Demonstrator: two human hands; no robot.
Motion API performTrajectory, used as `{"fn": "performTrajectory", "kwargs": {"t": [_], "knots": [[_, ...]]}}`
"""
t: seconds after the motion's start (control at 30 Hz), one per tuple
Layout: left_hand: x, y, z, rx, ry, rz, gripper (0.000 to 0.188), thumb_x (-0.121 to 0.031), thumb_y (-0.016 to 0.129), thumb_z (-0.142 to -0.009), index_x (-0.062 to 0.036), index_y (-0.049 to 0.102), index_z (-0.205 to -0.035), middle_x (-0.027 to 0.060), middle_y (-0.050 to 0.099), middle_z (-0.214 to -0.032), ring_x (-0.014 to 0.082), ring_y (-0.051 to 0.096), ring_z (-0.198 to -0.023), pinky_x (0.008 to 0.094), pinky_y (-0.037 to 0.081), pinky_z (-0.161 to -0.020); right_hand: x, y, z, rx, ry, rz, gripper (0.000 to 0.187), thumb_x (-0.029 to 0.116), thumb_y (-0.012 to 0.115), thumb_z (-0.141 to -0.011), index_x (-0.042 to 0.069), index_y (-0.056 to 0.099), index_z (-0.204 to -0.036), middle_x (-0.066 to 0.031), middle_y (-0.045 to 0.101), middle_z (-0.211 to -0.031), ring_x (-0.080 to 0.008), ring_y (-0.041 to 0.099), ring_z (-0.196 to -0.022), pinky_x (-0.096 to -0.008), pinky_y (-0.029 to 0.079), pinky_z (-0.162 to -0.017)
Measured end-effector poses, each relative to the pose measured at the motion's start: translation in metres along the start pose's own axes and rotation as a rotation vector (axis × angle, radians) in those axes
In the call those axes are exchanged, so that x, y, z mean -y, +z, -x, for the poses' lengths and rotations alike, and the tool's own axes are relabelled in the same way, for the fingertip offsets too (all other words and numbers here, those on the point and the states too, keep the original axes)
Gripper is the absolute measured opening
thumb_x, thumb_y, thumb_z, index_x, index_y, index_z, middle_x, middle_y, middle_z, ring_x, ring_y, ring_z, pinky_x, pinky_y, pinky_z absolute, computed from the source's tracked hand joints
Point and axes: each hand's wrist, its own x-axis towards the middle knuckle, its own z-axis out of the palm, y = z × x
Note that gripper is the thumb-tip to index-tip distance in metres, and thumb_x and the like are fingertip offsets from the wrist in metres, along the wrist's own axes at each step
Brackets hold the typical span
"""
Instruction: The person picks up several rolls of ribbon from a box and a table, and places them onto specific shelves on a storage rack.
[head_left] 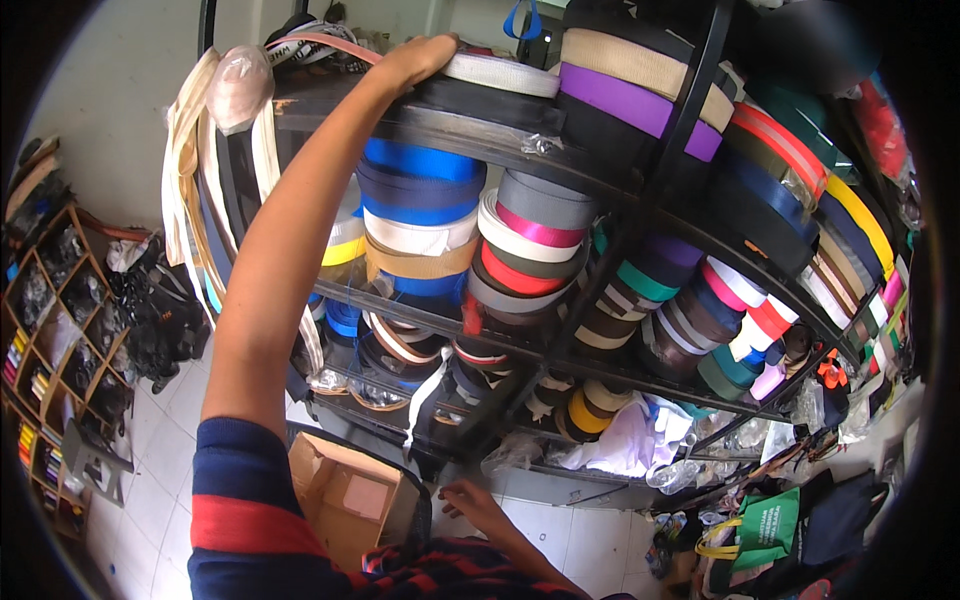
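Observation:
My left arm stretches up to the top shelf, and my left hand (416, 62) is closed over the left end of a roll of white webbing (502, 75). Its fingertips are partly hidden behind the roll. A pink strap (345, 46) runs up to this hand from the left. Low down near the floor hangs my right hand (474, 502), its fingers loosely bent and apart, with nothing visible in them. Nearest to it is an open cardboard box (335, 490), just to its left.
The black metal rack (590, 170) carries several levels of coloured webbing rolls. Cream straps (190, 170) dangle from its left end. A compartmented wooden shelf (50, 330) stands far left. Green and dark bags (770, 530) lie at lower right, and a white strip (425, 400) hangs above the box.

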Motion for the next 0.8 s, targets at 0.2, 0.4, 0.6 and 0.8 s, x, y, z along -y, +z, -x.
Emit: {"fn": "performTrajectory", "kwargs": {"t": [0.2,0.4,0.6,0.8], "knots": [[-0.008,-0.015,0.030,0.143,0.243,0.070,0.083,-0.062,0.046,-0.084,-0.0031,0.032,-0.142,0.0205,0.035,-0.143,0.0309,0.035,-0.131,0.0416,0.033,-0.104,0.000,-0.006,0.007,-0.010,-0.020,0.062,0.023,0.021,0.059,-0.093,0.004,0.059,-0.108,-0.0044,0.064,-0.096,-0.0121,0.062,-0.079,-0.0262,0.049,-0.067],[0.000,-0.031,0.049,-0.034,0.338,0.091,0.069,-0.054,0.041,-0.092,-0.0058,0.037,-0.141,0.0110,0.032,-0.148,0.0249,0.033,-0.134,0.0368,0.029,-0.106,0.000,-0.009,0.008,-0.021,0.044,0.161,0.025,0.020,0.055,-0.094,0.001,0.057,-0.110,-0.0100,0.064,-0.105,-0.0189,0.064,-0.087,-0.0306,0.050,-0.073],[-0.019,0.003,0.144,-0.283,0.611,0.385,0.050,-0.032,0.043,-0.095,-0.0001,0.047,-0.133,0.0163,0.043,-0.140,0.0259,0.036,-0.133,0.0329,0.023,-0.109,-0.010,-0.032,0.018,-0.144,0.005,0.008,0.031,0.028,0.060,-0.091,0.003,0.059,-0.110,-0.0055,0.066,-0.096,-0.0141,0.065,-0.080,-0.0274,0.050,-0.066],[-0.037,0.090,0.267,-0.100,0.476,0.605,0.093,-0.071,0.039,-0.083,0.0024,0.034,-0.141,0.0217,0.030,-0.147,0.0329,0.023,-0.140,0.0511,0.015,-0.112,0.001,-0.074,0.061,-0.360,-0.113,-0.047,0.023,0.018,0.055,-0.094,0.000,0.055,-0.108,-0.0090,0.063,-0.101,-0.0183,0.064,-0.088,-0.0302,0.051,-0.073]]}}
